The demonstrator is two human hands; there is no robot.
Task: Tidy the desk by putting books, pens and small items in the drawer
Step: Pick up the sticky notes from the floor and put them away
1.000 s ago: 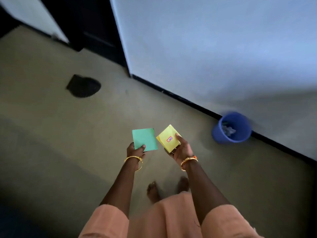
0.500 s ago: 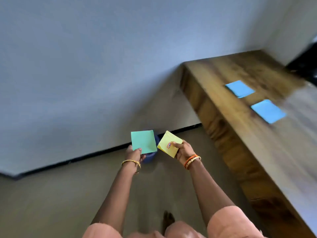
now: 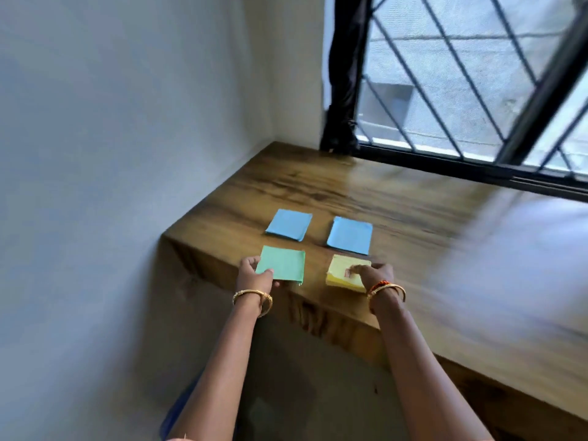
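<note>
My left hand (image 3: 254,275) grips a green square pad (image 3: 281,263) by its near-left corner, over the front edge of the wooden desk (image 3: 397,224). A yellow pad (image 3: 342,276) with a small red sticker lies at the desk's front edge, and my right hand (image 3: 374,272) holds it with fingers curled over its top. Two blue pads, the left blue pad (image 3: 289,225) and the right blue pad (image 3: 349,235), lie flat on the desk just behind them. No drawer is in view.
A white wall (image 3: 111,154) closes the desk's left end. A barred window (image 3: 461,74) with a black frame runs along the back. A blue bin's rim (image 3: 173,415) shows on the floor below the desk. The frame's right side is blurred.
The view swung from the floor and bin up to the desk. Both hands carried the green and yellow pads forward to the desk's front edge, in front of the two blue pads.
</note>
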